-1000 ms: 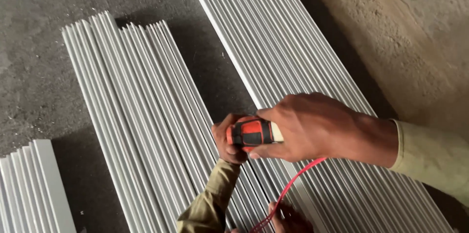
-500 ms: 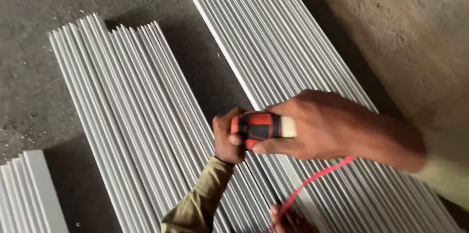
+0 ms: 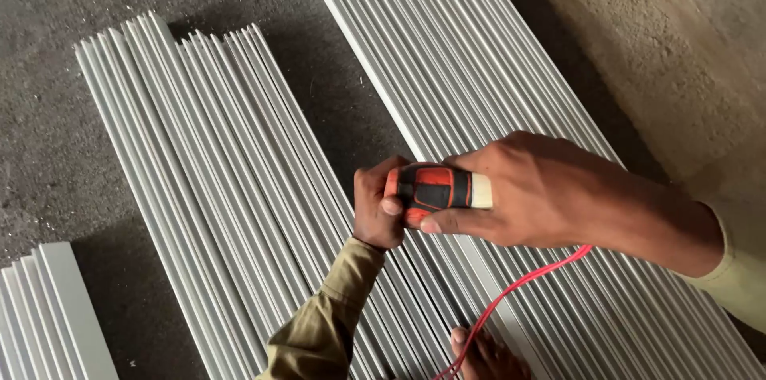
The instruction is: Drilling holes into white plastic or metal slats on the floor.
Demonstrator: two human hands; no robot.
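Observation:
My right hand (image 3: 542,192) grips a red-and-black tool handle (image 3: 435,189) with a pale end, held sideways above the floor. My left hand (image 3: 377,206) closes over the handle's left end, its olive sleeve (image 3: 319,328) running down to the bottom edge. A red cord (image 3: 519,292) hangs from under my right hand toward the bottom of the view. Below both hands lie long grey-white strips (image 3: 447,53) stacked side by side. Toes of a bare foot (image 3: 487,356) rest on the strips at the bottom edge.
A second stack of the same strips (image 3: 183,165) lies to the left on dark concrete floor (image 3: 48,149). A third short stack (image 3: 48,316) shows at the bottom left corner. Sandy ground (image 3: 670,45) borders the right side.
Both hands with the tool have stayed together and shifted slightly right and down in the view. The strips appear shifted as the camera moved. The grip is unchanged.

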